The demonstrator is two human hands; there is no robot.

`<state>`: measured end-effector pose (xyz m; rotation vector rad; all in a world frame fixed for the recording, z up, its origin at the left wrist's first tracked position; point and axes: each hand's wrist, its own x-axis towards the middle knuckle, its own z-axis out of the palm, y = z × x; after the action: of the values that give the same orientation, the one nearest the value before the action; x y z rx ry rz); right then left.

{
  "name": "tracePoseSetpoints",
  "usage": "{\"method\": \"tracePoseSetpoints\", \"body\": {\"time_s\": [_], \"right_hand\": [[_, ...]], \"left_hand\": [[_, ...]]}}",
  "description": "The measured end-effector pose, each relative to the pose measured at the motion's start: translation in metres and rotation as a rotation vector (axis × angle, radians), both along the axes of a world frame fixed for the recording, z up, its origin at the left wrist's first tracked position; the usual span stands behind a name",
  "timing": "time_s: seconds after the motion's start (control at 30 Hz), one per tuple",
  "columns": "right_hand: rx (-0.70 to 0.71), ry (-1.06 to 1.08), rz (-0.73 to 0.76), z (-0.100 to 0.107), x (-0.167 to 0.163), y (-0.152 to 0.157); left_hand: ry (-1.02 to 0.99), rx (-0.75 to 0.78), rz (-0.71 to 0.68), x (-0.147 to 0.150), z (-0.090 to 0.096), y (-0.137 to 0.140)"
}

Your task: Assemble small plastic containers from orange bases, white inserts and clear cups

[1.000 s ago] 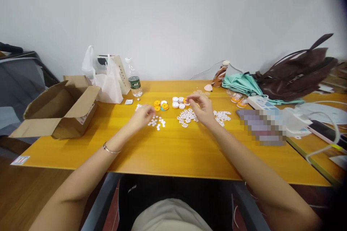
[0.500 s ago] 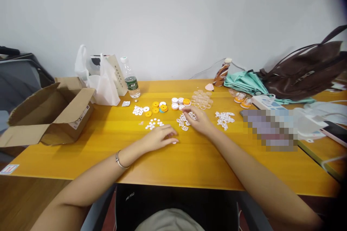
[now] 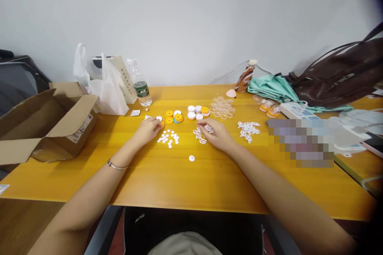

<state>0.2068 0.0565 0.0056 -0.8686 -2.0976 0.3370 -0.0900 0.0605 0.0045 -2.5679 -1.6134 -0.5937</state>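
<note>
My left hand (image 3: 147,130) is over the left pile of small white pieces (image 3: 146,117), mostly hiding it. Its fingers are curled together beside an orange disc (image 3: 162,124); what they hold, if anything, is hidden. My right hand (image 3: 219,134) rests above the white cut-out pieces (image 3: 200,136), thumb and forefinger slightly apart, nothing visible between them. One white round piece (image 3: 192,158) lies alone between my forearms. Small white dots (image 3: 169,137) are scattered in front of the left hand. Behind stand orange discs (image 3: 169,114) and white-and-orange round cases (image 3: 191,112).
Clear rings (image 3: 223,107) and more white cut-outs (image 3: 249,130) lie to the right. An open cardboard box (image 3: 72,137), plastic bag (image 3: 107,91) and water bottle (image 3: 140,85) stand left. A drink bottle (image 3: 245,77), green cloth (image 3: 272,89), brown bag (image 3: 338,71) and power strip (image 3: 299,112) are right.
My left hand has moved left and away from me, from the lone white round piece to the left white pile, uncovering that piece and the dots. My right hand has barely moved.
</note>
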Motion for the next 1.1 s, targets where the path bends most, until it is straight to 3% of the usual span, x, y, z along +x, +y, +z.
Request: {"method": "tracePoseSetpoints", "body": {"time_s": [0.17, 0.33, 0.4, 0.53, 0.67, 0.8, 0.97, 1.1], "right_hand": [[0.003, 0.037, -0.005, -0.001, -0.001, -0.001], [-0.035, 0.035, -0.003, -0.001, -0.001, -0.003], [-0.061, 0.019, 0.011, -0.001, -0.002, -0.004], [-0.108, 0.014, 0.055, -0.003, -0.005, -0.007], [-0.115, 0.001, 0.087, -0.004, -0.007, -0.008], [-0.160, -0.052, 0.120, 0.000, -0.005, -0.010], [-0.315, -0.356, 0.296, 0.014, -0.004, -0.024], [-0.392, -0.489, 0.362, 0.019, -0.010, -0.037]], "left_hand": [[0.012, 0.080, -0.006, 0.021, 0.011, -0.018], [0.041, 0.189, -0.544, 0.060, 0.022, -0.060], [0.095, 0.167, -0.635, 0.070, 0.020, -0.069], [0.129, 0.106, -0.668, 0.075, 0.011, -0.070], [0.166, 0.026, -0.674, 0.076, 0.005, -0.068], [0.073, -0.048, -0.647, 0.067, 0.014, -0.063], [-0.105, 0.025, -0.364, 0.031, 0.032, -0.038], [-0.241, -0.121, -0.092, -0.001, 0.034, -0.015]]}}
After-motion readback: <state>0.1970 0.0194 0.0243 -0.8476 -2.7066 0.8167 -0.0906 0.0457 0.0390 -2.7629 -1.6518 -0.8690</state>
